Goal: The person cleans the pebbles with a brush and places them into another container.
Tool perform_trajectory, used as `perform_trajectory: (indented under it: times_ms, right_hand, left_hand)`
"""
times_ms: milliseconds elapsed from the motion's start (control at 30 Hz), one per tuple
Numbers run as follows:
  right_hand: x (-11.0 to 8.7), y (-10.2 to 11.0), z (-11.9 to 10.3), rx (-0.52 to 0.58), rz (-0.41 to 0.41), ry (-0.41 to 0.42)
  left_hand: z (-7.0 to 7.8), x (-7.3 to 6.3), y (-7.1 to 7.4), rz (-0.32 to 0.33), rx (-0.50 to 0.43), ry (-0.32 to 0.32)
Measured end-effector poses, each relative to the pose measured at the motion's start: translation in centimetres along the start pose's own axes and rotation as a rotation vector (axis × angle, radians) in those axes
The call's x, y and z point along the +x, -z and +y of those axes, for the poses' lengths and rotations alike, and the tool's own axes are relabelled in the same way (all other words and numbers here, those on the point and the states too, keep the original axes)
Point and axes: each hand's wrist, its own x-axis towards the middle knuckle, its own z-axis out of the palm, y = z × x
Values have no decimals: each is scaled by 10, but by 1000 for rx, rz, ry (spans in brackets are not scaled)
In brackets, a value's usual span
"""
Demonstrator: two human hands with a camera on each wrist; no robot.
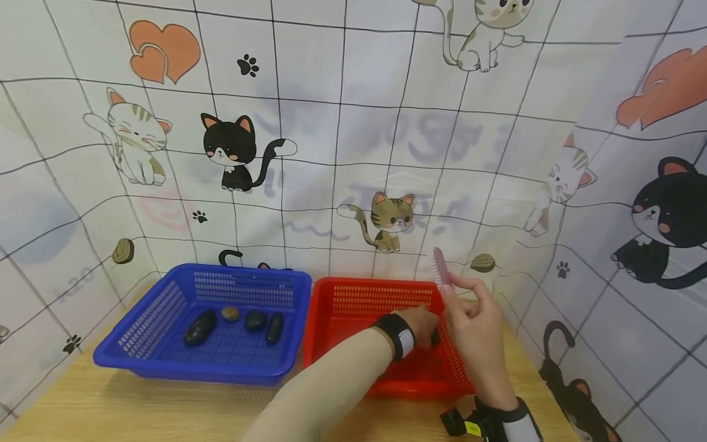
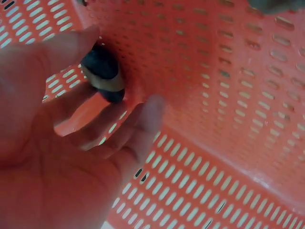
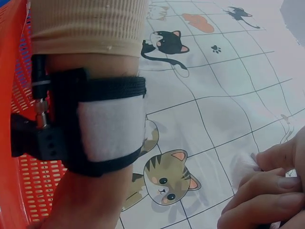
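In the head view my right hand point(image 1: 477, 325) pinches a small pink comb point(image 1: 442, 268), raised above the right side of the red basket point(image 1: 326, 291). The comb's pale teeth face left. The right wrist view has the same hand point(image 3: 269, 191) at its lower right, with the teeth partly showing. My left hand point(image 1: 422, 325) reaches down into the red basket. In the left wrist view its fingers are spread around a dark stone point(image 2: 106, 71) with a brown band. The thumb tip is at the stone's upper end; whether it touches I cannot tell.
A blue basket point(image 1: 207, 371) stands to the left, with several dark stones and one small brown stone point(image 1: 230, 314) inside. Both baskets are on a wooden table point(image 1: 166, 405). A cat-patterned sheet point(image 1: 309, 184) rises behind and at both sides. The left forearm crosses the red basket's front-left side.
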Motion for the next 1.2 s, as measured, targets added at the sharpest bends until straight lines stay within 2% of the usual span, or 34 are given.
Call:
perform_trajectory:
  times_ms: [67, 200, 367, 467, 567, 667, 800, 900, 967, 1033, 1100, 1200]
  right_hand:
    - [0, 0, 0, -9, 5, 8]
    - [-2, 0, 0, -9, 10, 20]
    - [-2, 3, 0, 2, 18, 18]
    - [-1, 3, 0, 20, 13, 18]
    - [-1, 3, -2, 28, 15, 12]
    - [-2, 2, -4, 12, 27, 15]
    - [-3, 0, -6, 13, 23, 41]
    - [-3, 0, -6, 28, 11, 49]
    - [-4, 0, -6, 33, 10, 47]
    - [-4, 0, -6, 27, 7, 44]
    - [-3, 0, -4, 25, 3, 41]
    - [-3, 1, -3, 27, 0, 38]
  left_hand:
    - [-1, 6, -6, 23, -10, -15]
    - [-3, 17, -16, 42, 35, -27]
    - [1, 13, -13, 31, -16, -30]
    - [4, 6, -8, 34, 32, -37]
    - [4, 4, -8, 30, 96, -20]
    - [-2, 15, -14, 14, 129, -23]
    - [-18, 37, -29, 1, 197, -31]
    - [-22, 40, -33, -25, 257, -4]
    - [-21, 33, -27, -45, 274, -9]
    - [-14, 15, -13, -43, 212, -4]
    - [-8, -8, 5, -26, 152, -29]
    - [-3, -32, 25, -13, 70, -59]
